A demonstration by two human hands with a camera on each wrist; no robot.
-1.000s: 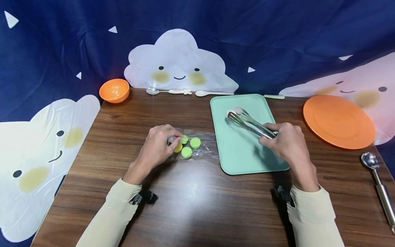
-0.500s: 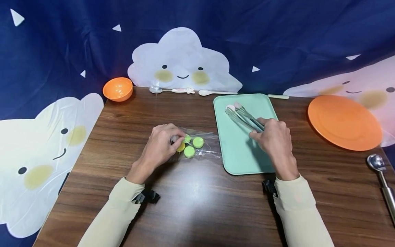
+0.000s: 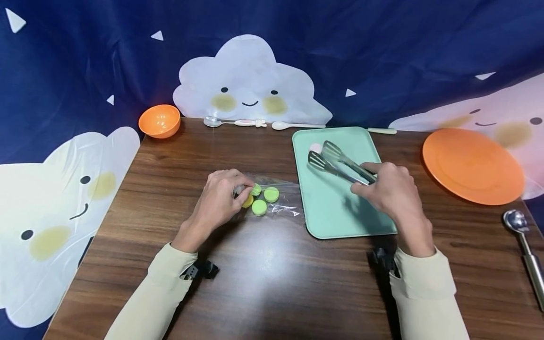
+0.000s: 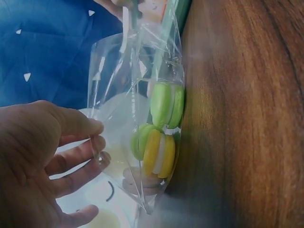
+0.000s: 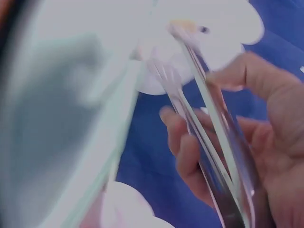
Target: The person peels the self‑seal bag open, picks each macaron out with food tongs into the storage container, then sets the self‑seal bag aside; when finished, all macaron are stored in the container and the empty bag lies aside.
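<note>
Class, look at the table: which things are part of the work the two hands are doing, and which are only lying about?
In use:
left hand pinching the clear bag of macarons
right hand holding the metal tongs
green tray under the tongs

Lying about:
orange bowl
orange plate
two spoons at the back
metal scoop

No words, numbers, brands or labels can be read in any view. The only drawn marks are smiling faces on the cloud shapes of the blue backdrop (image 3: 382, 52), at the upper centre, lower left and right of the frame.
</note>
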